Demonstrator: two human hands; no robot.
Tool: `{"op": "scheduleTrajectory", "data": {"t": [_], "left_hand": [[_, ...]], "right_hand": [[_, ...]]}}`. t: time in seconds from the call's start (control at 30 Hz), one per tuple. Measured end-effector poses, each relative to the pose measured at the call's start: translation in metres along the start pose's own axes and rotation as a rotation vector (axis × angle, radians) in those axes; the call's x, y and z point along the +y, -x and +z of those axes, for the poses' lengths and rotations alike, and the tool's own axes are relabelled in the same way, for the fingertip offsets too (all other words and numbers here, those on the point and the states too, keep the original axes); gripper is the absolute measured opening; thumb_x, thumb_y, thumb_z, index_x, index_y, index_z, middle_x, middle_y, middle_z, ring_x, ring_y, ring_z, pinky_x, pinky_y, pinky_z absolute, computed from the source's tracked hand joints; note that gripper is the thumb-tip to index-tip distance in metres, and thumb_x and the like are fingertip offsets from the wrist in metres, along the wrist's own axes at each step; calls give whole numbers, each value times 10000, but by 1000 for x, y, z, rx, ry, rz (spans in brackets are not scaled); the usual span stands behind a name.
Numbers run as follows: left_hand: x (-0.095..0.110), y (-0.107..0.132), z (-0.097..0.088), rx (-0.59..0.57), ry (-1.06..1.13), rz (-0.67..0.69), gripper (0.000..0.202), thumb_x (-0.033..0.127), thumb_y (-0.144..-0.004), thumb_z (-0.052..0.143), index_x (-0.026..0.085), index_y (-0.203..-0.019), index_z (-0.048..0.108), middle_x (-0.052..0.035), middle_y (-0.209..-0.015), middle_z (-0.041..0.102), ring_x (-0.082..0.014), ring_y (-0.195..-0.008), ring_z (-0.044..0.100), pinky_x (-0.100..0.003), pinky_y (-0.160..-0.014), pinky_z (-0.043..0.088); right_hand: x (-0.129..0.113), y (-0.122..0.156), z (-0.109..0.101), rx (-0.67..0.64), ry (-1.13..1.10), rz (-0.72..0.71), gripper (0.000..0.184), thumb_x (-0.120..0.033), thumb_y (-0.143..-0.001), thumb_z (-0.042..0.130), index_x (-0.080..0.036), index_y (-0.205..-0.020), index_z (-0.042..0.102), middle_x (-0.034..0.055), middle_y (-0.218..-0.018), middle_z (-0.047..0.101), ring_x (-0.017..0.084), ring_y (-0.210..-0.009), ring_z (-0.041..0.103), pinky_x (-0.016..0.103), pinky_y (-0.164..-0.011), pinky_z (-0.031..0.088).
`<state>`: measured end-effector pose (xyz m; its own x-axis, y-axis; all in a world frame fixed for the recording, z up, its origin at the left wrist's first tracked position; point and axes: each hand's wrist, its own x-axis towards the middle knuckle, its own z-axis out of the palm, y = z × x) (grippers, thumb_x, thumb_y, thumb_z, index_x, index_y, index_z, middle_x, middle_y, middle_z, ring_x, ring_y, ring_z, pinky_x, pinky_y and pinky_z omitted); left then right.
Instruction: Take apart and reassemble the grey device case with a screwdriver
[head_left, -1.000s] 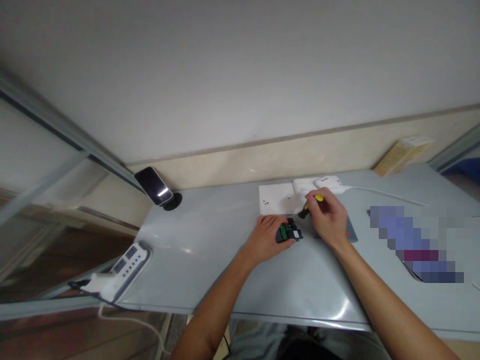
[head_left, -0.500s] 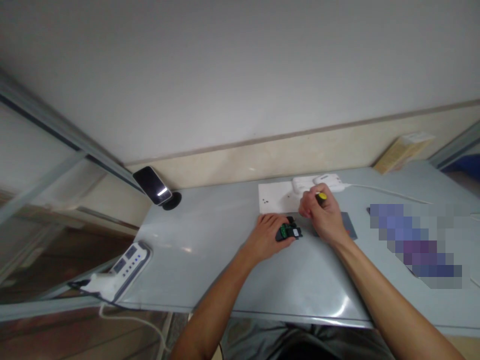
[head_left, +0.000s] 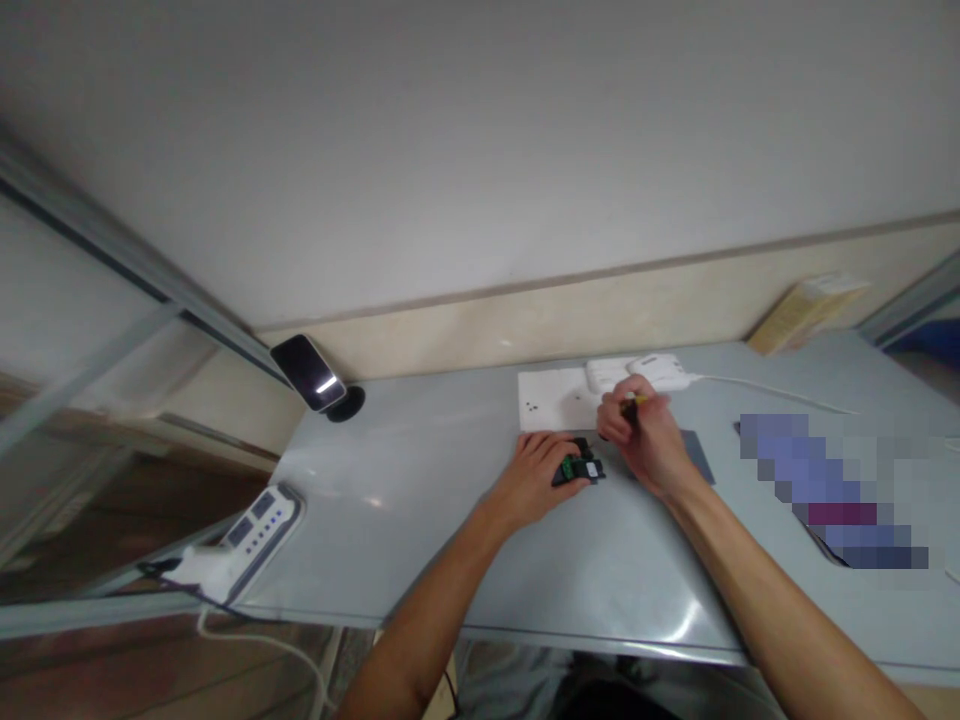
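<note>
A small black and green electronic module [head_left: 578,465] lies on the grey table [head_left: 420,520]. My left hand [head_left: 534,472] rests on the table and grips the module from its left side. My right hand [head_left: 643,438] is closed round a screwdriver with a yellow handle [head_left: 634,402], held just right of and above the module, the tip pointing down toward it. The tip itself is too small to make out.
A white sheet of paper [head_left: 551,398] with small dark bits lies behind the hands, and a white device with a cable [head_left: 652,368] beyond it. A phone on a stand [head_left: 311,372] stands at the back left. A white power strip [head_left: 251,528] sits at the left edge. A cardboard box [head_left: 806,308] leans at the back right.
My right hand has turned and closed more tightly round the screwdriver, hiding most of the yellow handle, and shifted slightly toward the module. My left hand stays on the module.
</note>
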<state>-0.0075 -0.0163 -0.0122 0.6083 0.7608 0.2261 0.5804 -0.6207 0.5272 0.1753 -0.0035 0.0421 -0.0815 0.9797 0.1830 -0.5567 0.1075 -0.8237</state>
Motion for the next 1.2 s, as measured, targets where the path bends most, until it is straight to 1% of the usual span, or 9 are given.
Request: {"op": "scheduleTrajectory", "data": {"t": [0.2, 0.4, 0.5, 0.67, 0.77, 0.87, 0.97, 1.1, 1.2], "left_hand": [[-4, 1, 4, 16, 29, 16, 291, 417, -936, 680, 232, -1143, 594, -61, -1341, 647, -242, -1262, 550, -430, -1088, 383], [-4, 1, 3, 23, 63, 9, 319, 417, -915, 708, 230, -1145, 591, -63, -1318, 659, -243, -1229, 572, -423, -1081, 391], [-5, 1, 4, 35, 76, 6, 328, 419, -915, 707, 236, -1162, 591, -56, -1301, 666, -239, -1214, 581, -424, -1079, 395], [-4, 0, 3, 13, 41, -10, 337, 412, -906, 718, 240, -1170, 599, -58, -1319, 660, -245, -1256, 565, -431, -1096, 396], [-1, 0, 0, -1, 34, -17, 325, 409, -912, 708, 249, -1175, 602, -60, -1321, 661, -250, -1265, 566, -438, -1093, 403], [0, 0, -1, -6, 32, -14, 317, 401, -918, 702, 247, -1175, 597, -63, -1351, 649, -245, -1270, 567, -434, -1094, 400], [-1, 0, 0, 7, 32, 0, 315, 398, -917, 705, 240, -1165, 591, -61, -1353, 647, -237, -1279, 559, -424, -1099, 394], [-3, 1, 2, 10, 18, 1, 328, 403, -913, 708, 237, -1170, 589, -60, -1328, 652, -239, -1266, 557, -424, -1095, 397], [-3, 1, 3, 13, 39, -10, 327, 412, -919, 701, 238, -1171, 587, -59, -1294, 666, -239, -1238, 571, -421, -1081, 401]], "right_hand": [[-4, 2, 2, 25, 49, 35, 359, -500, -748, 834, -245, -796, 586, 4, -888, 623, 139, -753, 612, 287, -692, 483], [1, 0, 2, 31, 46, -32, 390, -602, -839, 702, -277, -797, 490, -74, -554, 349, 115, -480, 339, 249, -504, 333], [0, -2, 1, 25, 50, 13, 391, -671, -891, 571, -282, -873, 594, -25, -638, 435, 152, -574, 441, 300, -563, 414], [-2, 1, 1, 0, 101, 48, 398, -536, -721, 836, -261, -837, 573, 17, -893, 618, 172, -786, 615, 319, -703, 488], [0, 2, 5, -7, 110, 35, 438, -520, -729, 840, -278, -837, 491, -44, -688, 547, 137, -593, 528, 278, -583, 429], [0, 1, 8, -31, 100, 23, 419, -678, -822, 667, -289, -871, 520, -69, -572, 395, 124, -490, 371, 267, -514, 356], [-2, 0, 8, -39, 113, 66, 443, -700, -884, 555, -260, -853, 590, -18, -647, 480, 146, -571, 462, 301, -570, 421], [-2, 1, 3, 7, 140, 37, 407, -555, -756, 806, -254, -833, 544, 5, -862, 614, 157, -742, 610, 305, -681, 485], [0, -1, 2, 45, 102, 38, 442, -500, -752, 834, -281, -854, 463, -63, -674, 513, 120, -578, 525, 258, -581, 432]]}}
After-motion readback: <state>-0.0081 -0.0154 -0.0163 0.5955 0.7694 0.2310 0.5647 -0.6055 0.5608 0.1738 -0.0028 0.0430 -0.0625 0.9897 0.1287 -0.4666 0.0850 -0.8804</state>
